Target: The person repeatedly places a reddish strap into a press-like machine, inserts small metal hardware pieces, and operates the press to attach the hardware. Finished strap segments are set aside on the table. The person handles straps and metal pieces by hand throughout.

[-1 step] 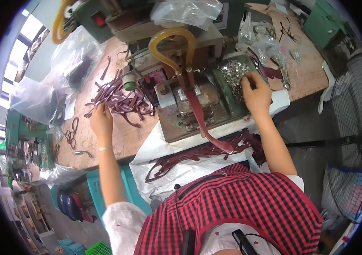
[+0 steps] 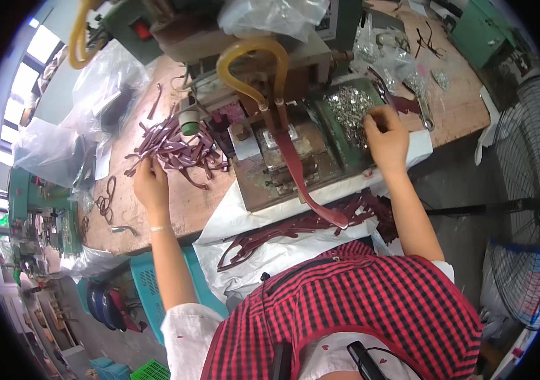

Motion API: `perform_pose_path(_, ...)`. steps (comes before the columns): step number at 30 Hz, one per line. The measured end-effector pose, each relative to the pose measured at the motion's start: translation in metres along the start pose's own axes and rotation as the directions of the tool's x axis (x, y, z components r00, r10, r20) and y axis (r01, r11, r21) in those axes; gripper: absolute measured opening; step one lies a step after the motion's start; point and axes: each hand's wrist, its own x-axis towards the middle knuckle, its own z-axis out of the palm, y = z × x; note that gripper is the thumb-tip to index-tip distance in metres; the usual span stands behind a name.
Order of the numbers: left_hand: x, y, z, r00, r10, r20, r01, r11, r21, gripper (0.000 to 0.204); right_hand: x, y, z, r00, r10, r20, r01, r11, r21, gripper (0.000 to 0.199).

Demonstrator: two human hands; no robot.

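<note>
My left hand (image 2: pixel 149 183) rests on the wooden bench with its fingers pinched on a strap at the edge of a loose pile of maroon straps (image 2: pixel 178 149). My right hand (image 2: pixel 387 136) reaches into a green tray (image 2: pixel 332 130) of small silver metal pieces (image 2: pixel 349 107), fingers curled down among them. Between the hands stands a small press machine (image 2: pixel 276 158) with a yellow hose (image 2: pixel 251 54) looping over it. One long maroon strap (image 2: pixel 298 174) lies through the machine and hangs toward my lap.
More maroon straps (image 2: pixel 308 225) lie on a white sheet (image 2: pixel 263 253) over my lap. Clear plastic bags (image 2: pixel 102 95) sit at the bench's left and back. A floor fan (image 2: pixel 526 190) stands to the right, and a blue crate (image 2: pixel 146 278) sits under the bench.
</note>
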Motion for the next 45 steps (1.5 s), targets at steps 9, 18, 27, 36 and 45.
perform_pose_path(9,-0.018,0.065,0.02,0.973,-0.212,0.092,0.2,0.574,-0.794,0.022,0.0,-0.1,0.015,0.94,-0.101,0.327,-0.048,0.908,0.417,0.015)
perform_pose_path(18,-0.01,0.186,-0.078,0.947,-0.019,-0.321,-0.316,0.131,-0.94,0.016,-0.011,-0.134,0.044,0.896,0.058,0.441,-0.339,0.73,0.594,0.038)
perform_pose_path(27,-0.018,0.219,-0.091,0.901,0.195,-0.388,-0.434,0.446,-0.783,0.009,-0.031,-0.151,0.018,0.91,-0.157,0.383,-0.128,0.773,0.622,0.048)
perform_pose_path(36,-0.052,0.252,-0.055,0.559,0.708,-0.431,-0.829,0.492,-0.267,0.022,0.005,0.003,-0.006,0.928,-0.339,0.154,0.37,0.8,-0.472,0.021)
perform_pose_path(45,-0.051,0.248,-0.045,0.538,0.692,-0.482,-0.843,0.451,-0.293,0.022,0.033,-0.018,0.037,0.926,-0.361,0.111,0.37,0.811,-0.454,0.009)
